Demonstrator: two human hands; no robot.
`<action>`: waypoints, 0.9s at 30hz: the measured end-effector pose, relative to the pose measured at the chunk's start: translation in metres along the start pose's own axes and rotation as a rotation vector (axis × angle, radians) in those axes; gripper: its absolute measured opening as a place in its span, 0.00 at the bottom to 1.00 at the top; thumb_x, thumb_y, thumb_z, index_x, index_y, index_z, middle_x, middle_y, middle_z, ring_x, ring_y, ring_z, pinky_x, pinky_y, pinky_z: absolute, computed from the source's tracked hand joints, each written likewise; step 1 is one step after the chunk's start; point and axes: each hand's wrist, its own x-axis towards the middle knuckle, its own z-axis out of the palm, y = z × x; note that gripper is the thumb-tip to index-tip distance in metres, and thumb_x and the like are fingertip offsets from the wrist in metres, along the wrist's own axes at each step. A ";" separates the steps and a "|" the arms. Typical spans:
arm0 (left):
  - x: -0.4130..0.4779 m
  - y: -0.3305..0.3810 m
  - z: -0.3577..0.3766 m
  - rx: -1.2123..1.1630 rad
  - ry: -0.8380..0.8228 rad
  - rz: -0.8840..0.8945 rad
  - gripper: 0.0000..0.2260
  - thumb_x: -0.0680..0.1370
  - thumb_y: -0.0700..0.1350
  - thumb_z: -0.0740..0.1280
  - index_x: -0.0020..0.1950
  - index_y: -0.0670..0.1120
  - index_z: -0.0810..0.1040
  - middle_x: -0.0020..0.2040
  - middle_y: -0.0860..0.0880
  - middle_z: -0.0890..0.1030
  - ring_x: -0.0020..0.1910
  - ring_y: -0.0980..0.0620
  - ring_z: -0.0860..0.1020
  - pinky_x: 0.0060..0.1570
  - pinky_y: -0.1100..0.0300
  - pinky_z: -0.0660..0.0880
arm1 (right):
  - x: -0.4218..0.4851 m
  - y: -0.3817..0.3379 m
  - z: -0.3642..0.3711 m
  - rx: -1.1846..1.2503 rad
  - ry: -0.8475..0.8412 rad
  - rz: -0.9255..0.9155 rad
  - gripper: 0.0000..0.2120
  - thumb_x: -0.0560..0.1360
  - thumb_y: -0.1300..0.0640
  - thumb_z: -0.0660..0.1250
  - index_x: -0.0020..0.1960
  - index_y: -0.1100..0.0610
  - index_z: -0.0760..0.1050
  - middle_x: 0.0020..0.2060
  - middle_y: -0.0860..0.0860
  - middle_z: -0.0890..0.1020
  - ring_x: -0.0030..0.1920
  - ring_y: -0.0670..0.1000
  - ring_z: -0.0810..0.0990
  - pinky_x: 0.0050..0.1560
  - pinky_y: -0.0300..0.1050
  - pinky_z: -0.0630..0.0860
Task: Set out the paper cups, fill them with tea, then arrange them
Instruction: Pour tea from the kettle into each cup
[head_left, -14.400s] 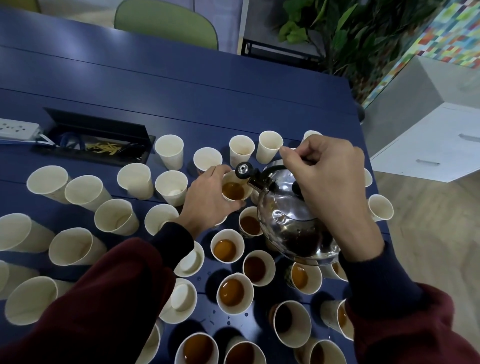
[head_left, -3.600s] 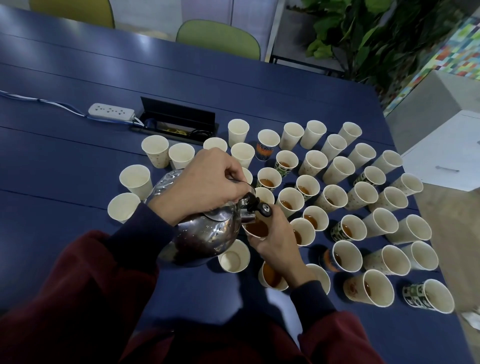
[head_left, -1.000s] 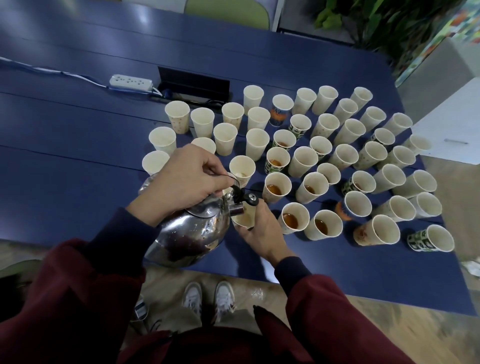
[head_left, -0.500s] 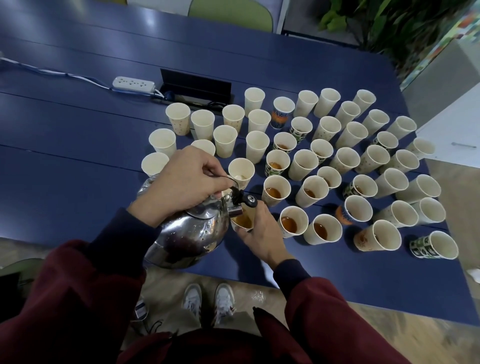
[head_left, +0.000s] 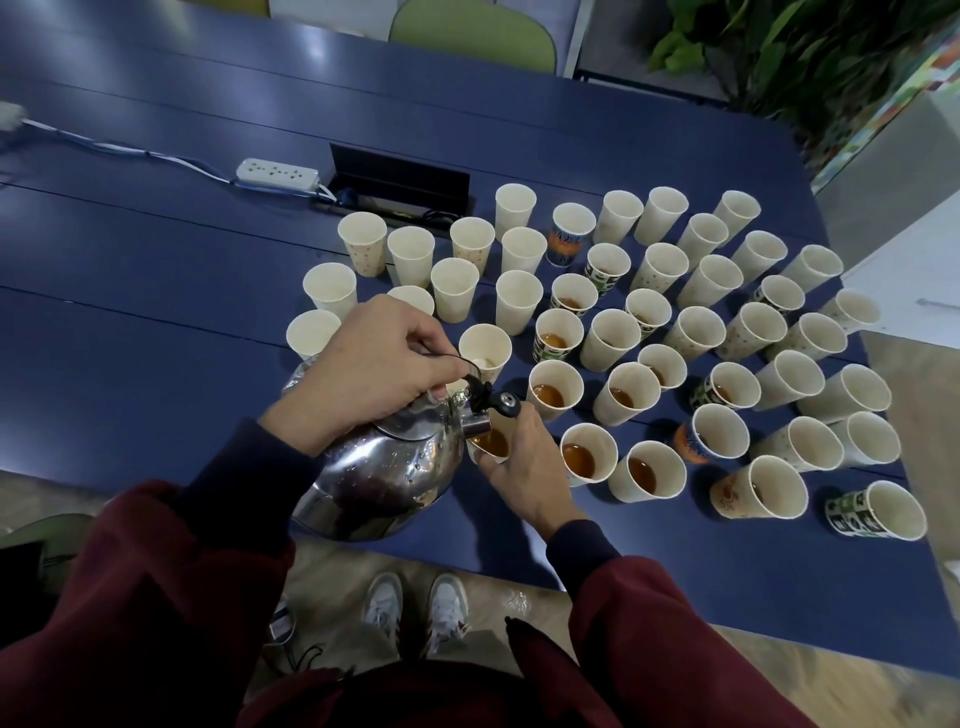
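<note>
Mid-fill: left hand (head_left: 374, 374) is curled tight round the thin handle of the steel kettle (head_left: 384, 467), which is tipped spout-down to the right. The right hand (head_left: 519, 467) wraps the cup being filled (head_left: 491, 444), fingers round its wall, with the spout just over the rim. Tea shows inside it.

That cup is at the near edge of the table (head_left: 156, 322), at the left end of the front row. I can't tell whether its base is on the table or lifted a bit, because the hand hides it.

The other paper cups (head_left: 675, 332) spread from mid-table toward the right edge and far-right corner, packed close. The ones along the near edge beside the right hand hold tea. The empty cups (head_left: 454, 288) just beyond the kettle look dry, so a fair share is probably left to pour.

Handling:
- Cup: light and thin-walled. It will buckle under a hard squeeze and tip easily while barely filled. Take it mid-wall with a loose wrap, fingers below the rim and clear of the stream. The wall may run hot.
- Kettle: rigid and likely heavy with liquid. The polished shell is beaded with droplets, so it's slick. Hold it by the handle only.

Watch for drips: a power strip (head_left: 278, 173) lies toward the far-left side, apart from the cups.
</note>
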 end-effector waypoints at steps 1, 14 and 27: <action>0.000 0.001 0.000 -0.002 0.004 -0.004 0.05 0.73 0.47 0.76 0.38 0.50 0.85 0.29 0.52 0.83 0.30 0.62 0.78 0.38 0.64 0.70 | 0.000 0.000 0.000 0.002 0.003 0.004 0.26 0.72 0.51 0.75 0.63 0.54 0.67 0.58 0.51 0.76 0.55 0.52 0.77 0.49 0.41 0.70; -0.002 0.006 -0.002 -0.224 0.088 -0.061 0.06 0.75 0.40 0.75 0.40 0.40 0.84 0.31 0.43 0.83 0.24 0.61 0.74 0.28 0.74 0.67 | -0.001 -0.006 -0.008 -0.074 0.033 0.050 0.28 0.72 0.51 0.75 0.66 0.55 0.66 0.60 0.53 0.75 0.55 0.56 0.79 0.48 0.50 0.78; -0.003 0.037 0.000 -0.584 0.160 -0.050 0.18 0.78 0.53 0.69 0.46 0.36 0.81 0.33 0.44 0.82 0.22 0.54 0.67 0.23 0.66 0.64 | -0.012 -0.111 -0.125 0.299 0.344 -0.018 0.09 0.79 0.47 0.68 0.45 0.51 0.81 0.37 0.44 0.83 0.39 0.43 0.80 0.44 0.44 0.75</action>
